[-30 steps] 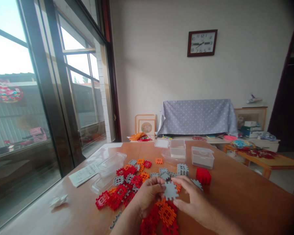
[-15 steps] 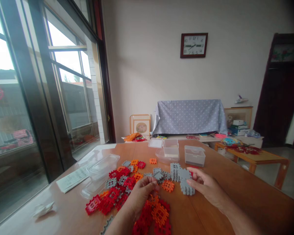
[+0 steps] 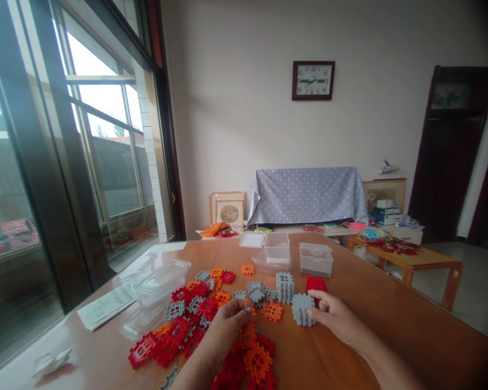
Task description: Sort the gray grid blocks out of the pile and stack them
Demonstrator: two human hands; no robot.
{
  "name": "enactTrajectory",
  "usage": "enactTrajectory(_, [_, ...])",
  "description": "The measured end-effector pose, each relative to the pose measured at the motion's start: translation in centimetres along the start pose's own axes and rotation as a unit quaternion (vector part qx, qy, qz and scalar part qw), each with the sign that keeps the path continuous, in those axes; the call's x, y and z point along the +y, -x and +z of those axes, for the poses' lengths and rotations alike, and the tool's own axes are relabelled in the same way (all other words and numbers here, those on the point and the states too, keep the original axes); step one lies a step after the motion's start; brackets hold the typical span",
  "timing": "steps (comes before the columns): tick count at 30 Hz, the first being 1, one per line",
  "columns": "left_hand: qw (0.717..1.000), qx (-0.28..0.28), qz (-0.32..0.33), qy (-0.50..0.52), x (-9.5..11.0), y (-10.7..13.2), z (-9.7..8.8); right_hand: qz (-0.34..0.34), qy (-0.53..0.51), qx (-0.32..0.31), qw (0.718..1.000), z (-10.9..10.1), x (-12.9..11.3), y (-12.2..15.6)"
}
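Observation:
My right hand (image 3: 335, 317) has its thumb and fingers at the right edge of a grey block of interlocking plastic tiles (image 3: 303, 310), closed on its corner. Just behind that block stands a red tile block (image 3: 316, 284), partly hidden by my fingers. Another grey block of tiles (image 3: 284, 287) is upright to the left, a small gap away. My left hand (image 3: 231, 320) is closed in a pinch over the loose tiles; what its fingertips hold, if anything, is hidden. Near it lie an orange window tile (image 3: 272, 311) and a heap of red tiles (image 3: 179, 331).
Clear plastic boxes (image 3: 316, 260) stand toward the table's far edge. Transparent lids (image 3: 162, 281) and a sheet of paper with writing (image 3: 106, 306) lie at the left. A crumpled wrapper (image 3: 52, 364) is near the front left. A low wooden table (image 3: 431, 265) stands beyond, at right.
The view has turned slightly to the right. The grey block at my right hand now stands apart from the other grey block, and more of the red block shows. My left hand keeps its pinch.

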State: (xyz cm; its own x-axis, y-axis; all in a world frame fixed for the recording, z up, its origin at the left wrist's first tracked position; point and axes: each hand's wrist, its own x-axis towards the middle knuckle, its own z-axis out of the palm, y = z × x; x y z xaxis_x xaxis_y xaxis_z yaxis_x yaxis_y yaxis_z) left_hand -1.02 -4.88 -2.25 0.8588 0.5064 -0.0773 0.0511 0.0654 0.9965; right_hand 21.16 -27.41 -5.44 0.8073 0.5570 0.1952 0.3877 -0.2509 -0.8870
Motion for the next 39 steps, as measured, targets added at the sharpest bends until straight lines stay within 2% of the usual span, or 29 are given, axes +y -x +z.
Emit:
enactTrajectory(6, [1.000, 0.009, 0.000, -0.001, -0.2, -0.2, -0.1, 0.000, -0.026, -0.048, 0.998, 0.1, 0.8, -0.1])
enactTrajectory(9, [1.000, 0.011, 0.009, -0.008, -0.3, -0.3, -0.3, 0.003, -0.027, -0.053, 0.998, 0.1, 0.9, 0.0])
enactTrajectory(15, [0.998, 0.035, 0.036, -0.024, -0.3, -0.7, -0.5, -0.030, -0.008, -0.008, 0.999, -0.2, 0.3, 0.0])
enactTrajectory(18, [0.997, 0.061, 0.039, -0.017, 0.1, -0.8, -0.6, -0.062, -0.004, 0.017, 0.998, 0.4, -0.6, 0.3])
enactTrajectory(23, [0.992, 0.117, 0.049, 0.014, 0.9, -0.2, -0.7, -0.140, 0.041, -0.034, 0.989, 3.9, -4.5, 2.1])
enactTrajectory(26, [0.987, 0.149, 0.048, 0.018, 1.4, 0.3, -0.8, -0.187, 0.137, -0.090, 0.969, 6.5, -7.5, 2.9])
enactTrajectory(29, [0.985, 0.165, 0.057, 0.018, 1.6, 0.4, -0.9, -0.183, 0.286, -0.120, 0.933, 9.1, -9.4, 2.4])
enactTrajectory(34, [0.985, 0.157, 0.077, 0.007, 1.2, -0.2, -1.2, -0.162, 0.354, -0.130, 0.912, 13.0, -9.6, -0.7])
enactTrajectory(39, [0.985, 0.140, 0.100, 0.015, 1.1, -0.6, -1.5, -0.137, 0.383, -0.129, 0.904, 14.8, -8.6, -2.8])
